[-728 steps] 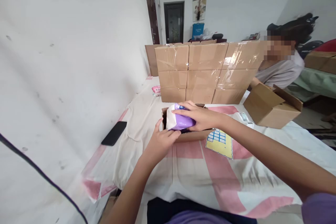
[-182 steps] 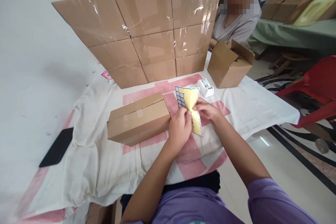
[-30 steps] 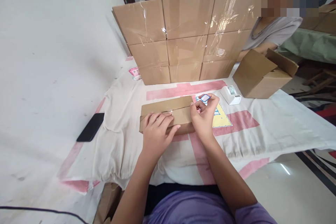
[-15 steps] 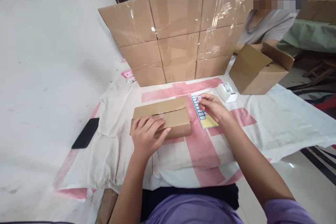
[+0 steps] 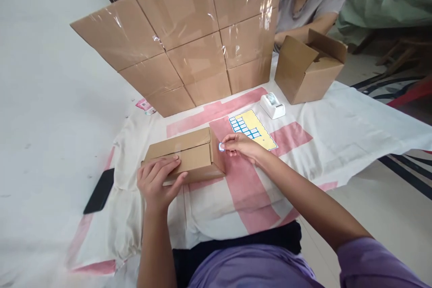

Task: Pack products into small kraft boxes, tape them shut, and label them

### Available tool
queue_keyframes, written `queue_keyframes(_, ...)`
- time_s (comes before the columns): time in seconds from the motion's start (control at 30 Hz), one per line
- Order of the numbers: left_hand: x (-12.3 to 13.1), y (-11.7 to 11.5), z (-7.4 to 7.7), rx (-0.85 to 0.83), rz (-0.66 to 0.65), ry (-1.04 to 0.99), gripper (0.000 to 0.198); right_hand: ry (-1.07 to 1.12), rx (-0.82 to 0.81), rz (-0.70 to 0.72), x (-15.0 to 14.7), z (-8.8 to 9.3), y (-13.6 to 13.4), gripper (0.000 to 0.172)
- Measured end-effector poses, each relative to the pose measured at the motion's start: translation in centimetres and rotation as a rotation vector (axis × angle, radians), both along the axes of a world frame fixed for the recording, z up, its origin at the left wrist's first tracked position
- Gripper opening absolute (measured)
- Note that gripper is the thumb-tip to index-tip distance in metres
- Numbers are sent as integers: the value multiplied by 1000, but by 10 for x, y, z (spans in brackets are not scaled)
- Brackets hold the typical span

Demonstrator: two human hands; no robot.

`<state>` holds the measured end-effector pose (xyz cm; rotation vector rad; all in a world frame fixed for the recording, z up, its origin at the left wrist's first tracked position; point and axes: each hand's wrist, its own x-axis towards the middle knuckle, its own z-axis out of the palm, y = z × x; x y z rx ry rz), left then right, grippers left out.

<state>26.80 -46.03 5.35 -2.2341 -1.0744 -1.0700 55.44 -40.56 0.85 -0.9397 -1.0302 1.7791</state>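
Shifting leftward since half a second ago, our right hand (image 5: 241,145) is pinching one sticker (image 5: 221,146) at the right end of one closed box (image 5: 199,158); we are not managing to tell whether they are touching. Our left hand (image 5: 157,182) is lying unclenched over its left end, hiding that corner. Cloth-covered table (image 5: 320,153) is stretching rightward past one yellow sheet (image 5: 249,120), one tape dispenser (image 5: 272,107) and one open carton (image 5: 308,74). Behind, nine stacked box faces (image 5: 195,58) are showing, upper right cut off.

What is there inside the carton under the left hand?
The inside of the carton cannot be seen, because its closed flaps cover it. Only the outside shows, with the left hand resting on top.
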Motion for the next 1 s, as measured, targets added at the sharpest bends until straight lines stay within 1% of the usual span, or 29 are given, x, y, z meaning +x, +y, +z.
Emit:
queue_keyframes(0.13, -1, 0, -1, 5, 4, -4, 23, -20, -26, 55, -1, 0, -1, 30)
queue_keyframes(0.23, -1, -1, -3, -5, 15, -12, 22, -28, -28, 63, -2, -1, -1, 28)
queue_keyframes(0.6, 2, -2, -2, 10, 13, -19, 22, -26, -30, 68, -4, 1, -2, 29)
queue_keyframes(0.77, 3, -5, -2, -2, 16, -20, 22, -24, -32, 113, -6, 2, -2, 29)
queue_keyframes(0.87, 3, -6, -3, -3, 21, -22, 23, -41, -34, 154, -4, 3, -3, 32)
queue_keyframes(1.0, 3, -5, -3, -7, 22, -27, 22, -62, -31, 187, -2, 0, -1, 41)
